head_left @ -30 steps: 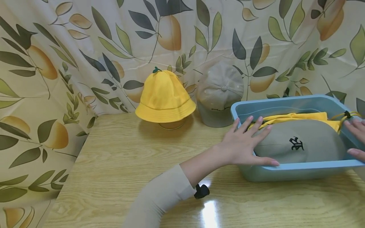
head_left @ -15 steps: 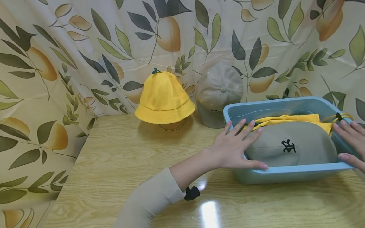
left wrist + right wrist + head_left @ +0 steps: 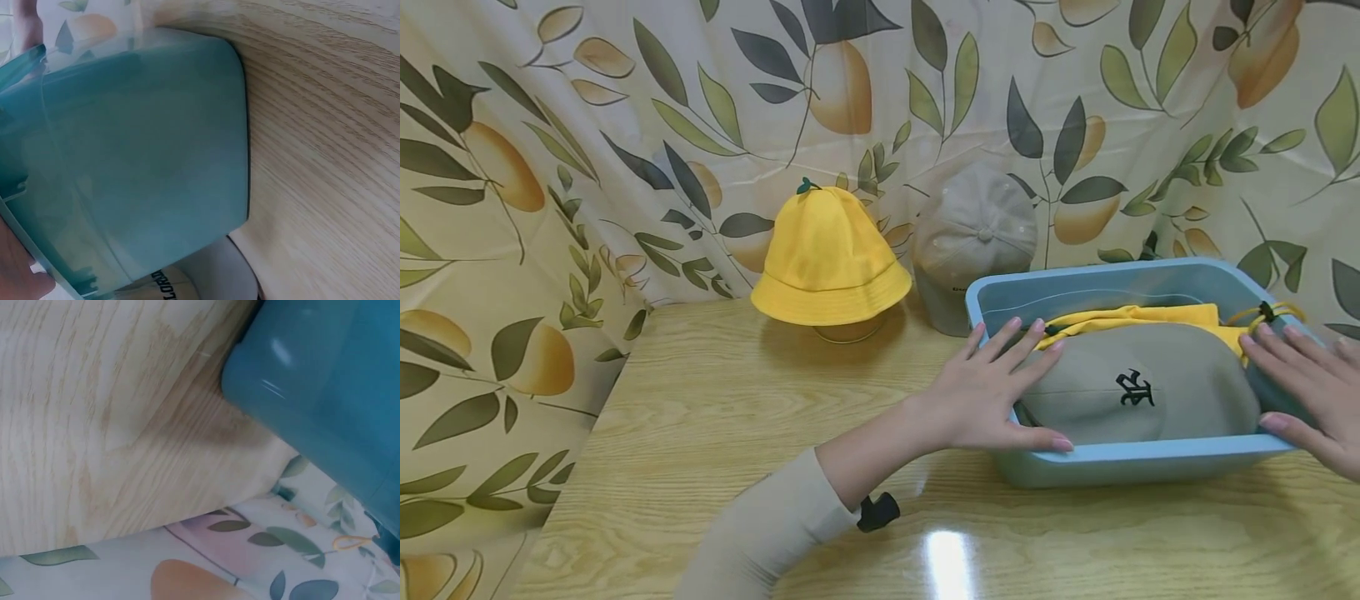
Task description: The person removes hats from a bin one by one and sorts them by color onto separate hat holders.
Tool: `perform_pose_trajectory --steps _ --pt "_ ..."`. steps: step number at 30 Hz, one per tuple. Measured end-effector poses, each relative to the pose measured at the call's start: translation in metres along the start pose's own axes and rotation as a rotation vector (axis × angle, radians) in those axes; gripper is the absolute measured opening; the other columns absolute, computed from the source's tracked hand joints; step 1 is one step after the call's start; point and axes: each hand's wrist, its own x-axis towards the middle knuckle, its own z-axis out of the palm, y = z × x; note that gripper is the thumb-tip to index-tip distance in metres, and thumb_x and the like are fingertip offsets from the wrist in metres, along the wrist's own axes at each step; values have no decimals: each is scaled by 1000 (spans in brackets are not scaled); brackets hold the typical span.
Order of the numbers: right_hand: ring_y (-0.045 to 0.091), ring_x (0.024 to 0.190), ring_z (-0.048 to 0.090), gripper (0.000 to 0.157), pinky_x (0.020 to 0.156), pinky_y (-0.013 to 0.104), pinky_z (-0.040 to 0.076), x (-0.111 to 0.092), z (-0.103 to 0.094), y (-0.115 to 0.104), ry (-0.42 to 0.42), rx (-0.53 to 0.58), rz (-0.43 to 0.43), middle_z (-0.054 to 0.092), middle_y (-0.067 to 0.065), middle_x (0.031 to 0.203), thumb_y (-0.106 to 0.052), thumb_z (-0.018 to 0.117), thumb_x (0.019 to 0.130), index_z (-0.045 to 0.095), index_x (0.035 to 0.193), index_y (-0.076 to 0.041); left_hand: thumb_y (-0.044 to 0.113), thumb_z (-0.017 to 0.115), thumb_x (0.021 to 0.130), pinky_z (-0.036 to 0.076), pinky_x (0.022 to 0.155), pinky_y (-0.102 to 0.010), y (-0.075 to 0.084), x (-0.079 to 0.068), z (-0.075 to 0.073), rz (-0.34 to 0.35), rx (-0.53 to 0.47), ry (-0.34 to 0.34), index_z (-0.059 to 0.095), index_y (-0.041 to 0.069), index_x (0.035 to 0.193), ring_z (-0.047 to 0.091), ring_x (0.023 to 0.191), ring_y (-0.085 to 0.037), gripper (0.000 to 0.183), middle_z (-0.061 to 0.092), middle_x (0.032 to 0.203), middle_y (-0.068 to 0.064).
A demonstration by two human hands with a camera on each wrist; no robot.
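A light-blue plastic bin [image 3: 1150,452] sits on the table toward the right in the head view. My left hand [image 3: 988,398] lies over its left end, fingers straight and spread, thumb along the front rim. At the opposite end my right hand [image 3: 1311,396] rests with straight fingers on the rim. Inside is a grey-green baseball cap [image 3: 1202,392] with black embroidered lettering; behind it lies folded yellow fabric [image 3: 1150,315] with a yellow cord [image 3: 1288,308]. The wrist views show the bin's outer wall [image 3: 156,150] and its other end [image 3: 325,394].
Behind the table hangs a fruit-and-leaf patterned curtain [image 3: 700,133]. A yellow bucket hat [image 3: 831,258] with a green sprout stands at the back on a stand. Beside it is a grey cap [image 3: 973,212], partly hidden by the bin's back left corner. Wood-grain tabletop [image 3: 700,417] extends leftward.
The bin, with the cap and yellow fabric in it, has slid left along the table, both hands moving with it. It now overlaps more of the grey cap behind.
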Motion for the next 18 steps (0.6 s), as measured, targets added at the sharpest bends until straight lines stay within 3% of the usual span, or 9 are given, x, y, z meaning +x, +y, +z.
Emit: perform_pose_trajectory --steps 9,18 --pt "7 145 -5 70 116 45 -10 6 2 -12 36 52 -67 -1 -20 156 -47 48 94 13 153 -30 78 36 82 -3 116 -46 -8 -13 -1 23 -2 11 -14 32 148 -19 143 -16 95 -20 154 5" --pt "4 144 -6 76 117 38 -9 11 -6 -32 5 17 -67 -2 -19 156 -49 49 93 10 153 -26 78 37 82 -4 117 -46 -17 -26 0 30 -6 30 -13 31 149 -19 143 -16 96 -18 155 5"
